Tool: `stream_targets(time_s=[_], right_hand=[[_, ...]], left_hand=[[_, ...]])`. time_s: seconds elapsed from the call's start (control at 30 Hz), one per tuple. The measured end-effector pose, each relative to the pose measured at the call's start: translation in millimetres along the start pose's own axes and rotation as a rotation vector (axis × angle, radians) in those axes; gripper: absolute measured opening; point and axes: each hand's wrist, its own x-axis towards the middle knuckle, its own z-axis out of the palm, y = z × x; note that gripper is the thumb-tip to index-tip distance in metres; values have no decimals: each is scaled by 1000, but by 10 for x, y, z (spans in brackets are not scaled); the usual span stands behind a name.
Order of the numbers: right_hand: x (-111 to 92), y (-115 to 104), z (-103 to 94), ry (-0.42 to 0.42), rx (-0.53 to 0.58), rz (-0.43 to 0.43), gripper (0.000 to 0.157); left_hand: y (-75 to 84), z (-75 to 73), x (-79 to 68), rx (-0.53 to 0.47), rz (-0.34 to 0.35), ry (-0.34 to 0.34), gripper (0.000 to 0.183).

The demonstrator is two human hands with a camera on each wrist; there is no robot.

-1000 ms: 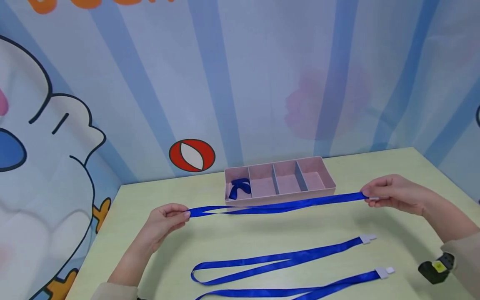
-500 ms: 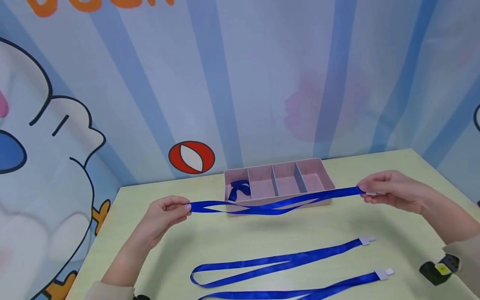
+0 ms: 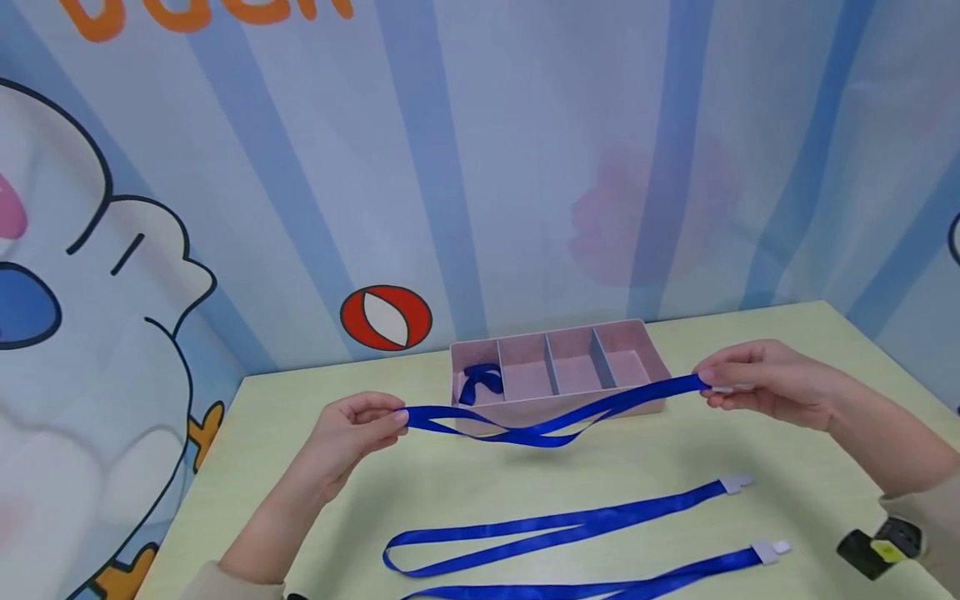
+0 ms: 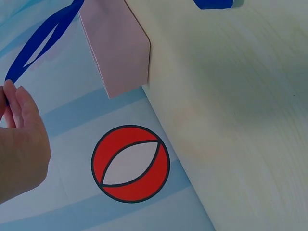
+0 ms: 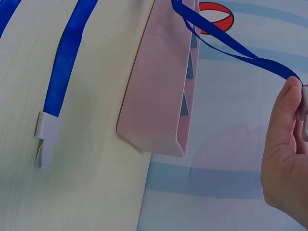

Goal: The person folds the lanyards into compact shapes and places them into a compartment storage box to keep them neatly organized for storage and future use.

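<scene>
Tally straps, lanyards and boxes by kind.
Blue lanyards: 3 (one held, one lying mid-table, one lying nearer the camera)
Pink box: 1
Bunched blue strap: 1, in the box's leftmost compartment
Total: 5

Two hands show, one left hand (image 3: 363,433) and one right hand (image 3: 761,375), with one blue lanyard (image 3: 660,390) between them; on one desk (image 3: 420,479), closer to the person than the hands, lie two more, a farther lanyard (image 3: 660,502) and a nearer lanyard (image 3: 705,567). Three white clips (image 3: 737,484) are visible, one of them at the right hand. Beyond and between the hands stands one pink box (image 3: 517,412), with three dividers (image 3: 602,360), four compartments and one dark-blue bundle (image 3: 483,371)
</scene>
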Motion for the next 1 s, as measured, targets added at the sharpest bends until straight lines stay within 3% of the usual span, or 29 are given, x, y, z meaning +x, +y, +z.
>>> stream_targets(time_s=[0.23,1.0], right_hand=[[64,-23,116,-1,-56,-8,29],[286,-61,547,26,-109,19,20]], left_hand=[[55,150,-11,4,8,-10,28],[318,865,56,-43,144,-188,19]])
